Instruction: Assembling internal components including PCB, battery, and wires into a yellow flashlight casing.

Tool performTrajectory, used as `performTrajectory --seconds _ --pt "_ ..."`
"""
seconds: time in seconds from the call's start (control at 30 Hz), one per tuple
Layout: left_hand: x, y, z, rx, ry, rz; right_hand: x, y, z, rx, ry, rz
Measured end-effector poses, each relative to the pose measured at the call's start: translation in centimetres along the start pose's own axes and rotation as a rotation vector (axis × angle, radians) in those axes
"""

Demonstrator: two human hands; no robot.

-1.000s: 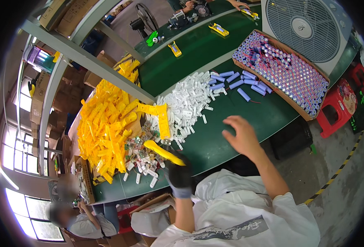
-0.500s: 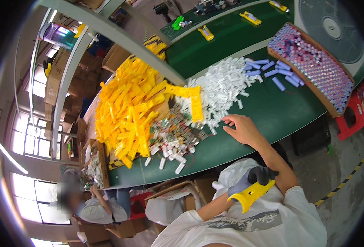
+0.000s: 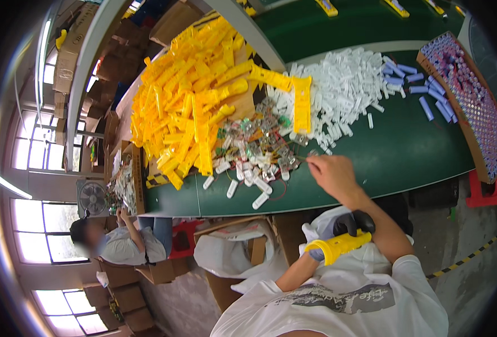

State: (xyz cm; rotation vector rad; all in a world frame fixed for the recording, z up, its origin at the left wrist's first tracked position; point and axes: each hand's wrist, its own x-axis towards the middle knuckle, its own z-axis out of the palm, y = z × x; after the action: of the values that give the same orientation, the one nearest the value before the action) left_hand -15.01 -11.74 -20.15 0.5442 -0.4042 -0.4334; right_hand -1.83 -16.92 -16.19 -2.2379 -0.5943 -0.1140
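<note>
My left hand (image 3: 354, 223), in a dark grey glove, is closed on a yellow plastic casing (image 3: 341, 246) in front of my body. My bare right hand (image 3: 335, 177) reaches over the green table. Its fingertips are drawn together at the right edge of a heap of small circuit boards with wires and white parts (image 3: 262, 149); whatever is between them is too small to make out. Just beyond that hand lies a heap of small white plastic pieces (image 3: 344, 92). To the left rises a large pile of yellow casings (image 3: 192, 106).
Loose purple-blue battery cells (image 3: 426, 108) lie right of the white pieces, beside a cardboard tray (image 3: 466, 121) packed with cells. A grey metal post (image 3: 254, 33) stands behind the piles. Another person (image 3: 130, 241) sits at the left. A red stool (image 3: 487, 188) stands at the right.
My view has shifted. My right hand has come closer to the circuit-board heap, and its thumb and fingers have closed together. My left hand still holds the yellow casing, now slightly turned.
</note>
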Motion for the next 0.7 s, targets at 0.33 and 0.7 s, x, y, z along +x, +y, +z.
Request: performTrajectory --seconds 0.33,0.7 --pt "-2.6 2.6 -2.7 0.170 0.529 0.116 -3.1 2.7 -7.1 -0.065 0.139 0.103" --pt "0.9 6.2 0.1 0.191 0.749 0.122 -3.9 8.2 -11.7 -0.234 0.259 0.129"
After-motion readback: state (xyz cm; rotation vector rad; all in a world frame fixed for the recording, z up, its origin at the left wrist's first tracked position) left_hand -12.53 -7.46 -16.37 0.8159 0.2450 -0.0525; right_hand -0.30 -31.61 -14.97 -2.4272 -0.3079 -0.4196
